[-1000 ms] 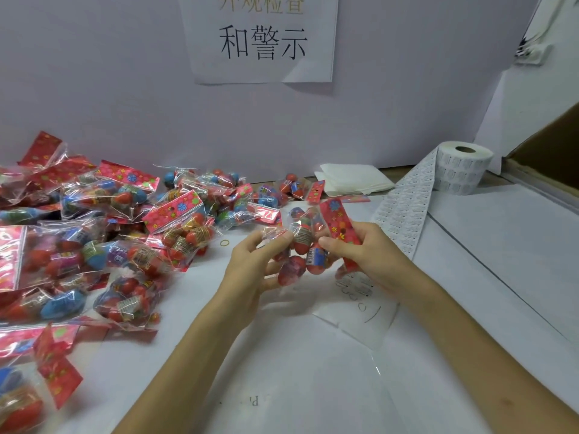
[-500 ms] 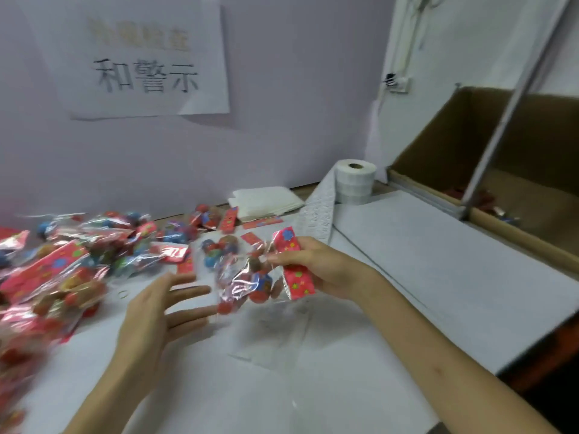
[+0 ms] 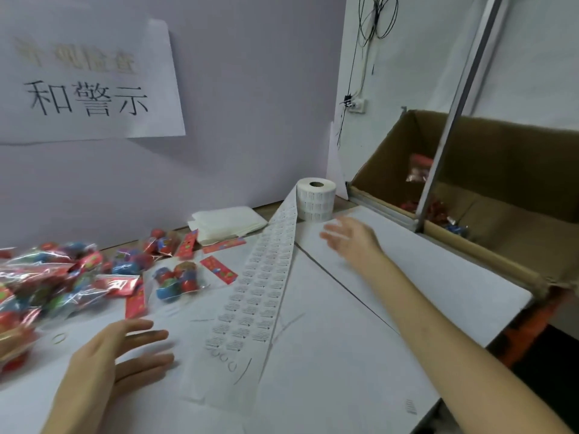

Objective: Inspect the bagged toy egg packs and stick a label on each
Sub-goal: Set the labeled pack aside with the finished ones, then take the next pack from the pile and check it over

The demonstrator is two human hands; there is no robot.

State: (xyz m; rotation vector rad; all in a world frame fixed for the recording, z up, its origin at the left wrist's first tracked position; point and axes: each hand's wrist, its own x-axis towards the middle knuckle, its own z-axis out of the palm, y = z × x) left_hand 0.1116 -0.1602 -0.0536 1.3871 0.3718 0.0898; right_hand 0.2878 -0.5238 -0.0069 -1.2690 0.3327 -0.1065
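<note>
Several clear bags of red and blue toy eggs with red header cards lie heaped at the left (image 3: 47,277). One egg pack (image 3: 177,281) lies apart, nearer the middle. A white label roll (image 3: 315,198) stands at the back, and its strip of labels (image 3: 260,286) runs down the table toward me. My left hand (image 3: 119,358) hovers open over the table, fingers spread, holding nothing. My right hand (image 3: 351,236) is stretched out open toward the right, blurred, empty. A red egg pack (image 3: 419,169) shows inside the cardboard box (image 3: 507,233).
The cardboard box stands off the table's right edge with more packs at its bottom; a metal bar (image 3: 451,120) crosses in front of it. Folded white sheets (image 3: 225,223) lie at the back. A rubber band (image 3: 59,338) lies near my left hand. A paper sign (image 3: 84,86) hangs on the wall.
My right hand held an egg pack half a second ago; now it is empty and stretched toward the box. My left hand let go earlier and stays open. My view swung right.
</note>
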